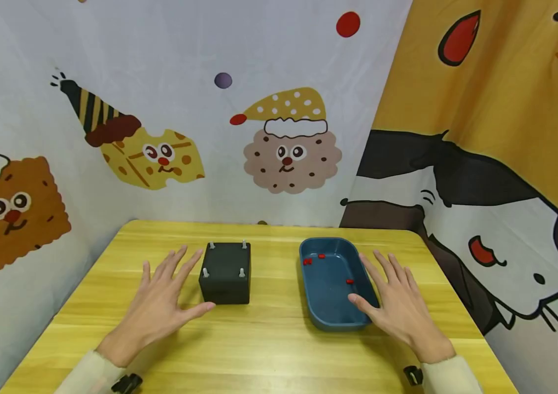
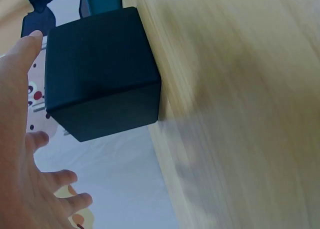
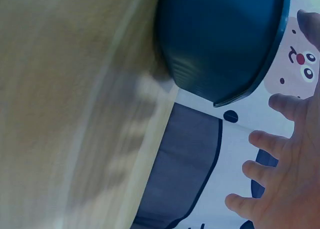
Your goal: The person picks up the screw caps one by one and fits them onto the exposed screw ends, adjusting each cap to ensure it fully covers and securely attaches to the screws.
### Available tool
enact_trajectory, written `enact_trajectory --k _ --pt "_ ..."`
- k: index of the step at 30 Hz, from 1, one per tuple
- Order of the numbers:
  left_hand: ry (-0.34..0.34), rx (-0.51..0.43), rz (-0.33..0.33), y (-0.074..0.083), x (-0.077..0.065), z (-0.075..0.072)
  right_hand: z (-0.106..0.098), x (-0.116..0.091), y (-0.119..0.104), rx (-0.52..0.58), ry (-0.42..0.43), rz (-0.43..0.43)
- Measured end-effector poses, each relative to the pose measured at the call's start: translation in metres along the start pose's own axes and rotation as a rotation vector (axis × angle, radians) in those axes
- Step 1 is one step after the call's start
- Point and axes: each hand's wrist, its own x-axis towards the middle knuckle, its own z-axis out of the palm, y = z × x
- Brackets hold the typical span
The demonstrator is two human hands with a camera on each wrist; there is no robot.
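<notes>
A black block [image 1: 225, 273] stands on the table, with a light metal screw upright near each corner of its top. My left hand [image 1: 160, 306] is spread beside its left side, holding nothing; in the left wrist view the block [image 2: 102, 69] is close to the thumb. To the right sits a blue tray [image 1: 333, 324] with rounded corners, and several small red pieces [image 1: 321, 256] lie in it. My right hand [image 1: 397, 303] hovers at the tray's right rim with fingers spread and nothing in them. The right wrist view shows the tray's outer wall [image 3: 220, 39] near the fingers.
The yellow wood-grain table [image 1: 269, 350] carries both the block and the tray, with a gap between them. Behind it hangs a white cloth [image 1: 160, 54] printed with cartoon figures, and a yellow cartoon cloth [image 1: 515, 98] covers the right side.
</notes>
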Motion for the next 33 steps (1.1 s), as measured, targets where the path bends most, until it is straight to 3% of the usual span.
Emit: enact_trajectory --k 21,33 --pt "0.122 -0.098 0.108 0.004 0.012 0.018 -0.004 0.022 -0.010 0.004 -0.033 -0.074" --pt "0.091 -0.161 0.056 0.007 0.016 0.020 -0.017 0.047 -0.026 0.018 -0.069 -0.145"
